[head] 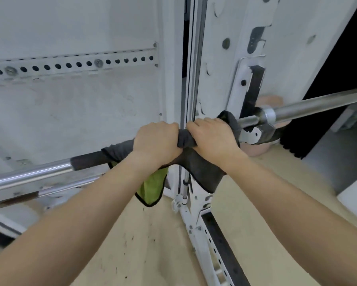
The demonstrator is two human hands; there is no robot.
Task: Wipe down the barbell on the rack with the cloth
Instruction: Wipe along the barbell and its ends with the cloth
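Note:
A steel barbell (29,174) runs from the lower left up to the right, where its sleeve (318,105) rests in a hook of the white rack (245,85). A dark grey cloth (202,172) with a green underside (152,188) is wrapped over the bar's middle and hangs below it. My left hand (156,141) and my right hand (212,137) sit side by side, both closed around the cloth-covered bar. The bar under the hands is hidden.
A white wall panel with a perforated metal strip (70,64) stands behind the bar. A second thin rod (55,189) runs below the barbell at the left. The rack's perforated base rail (216,248) crosses the tan floor (152,244) below my right arm.

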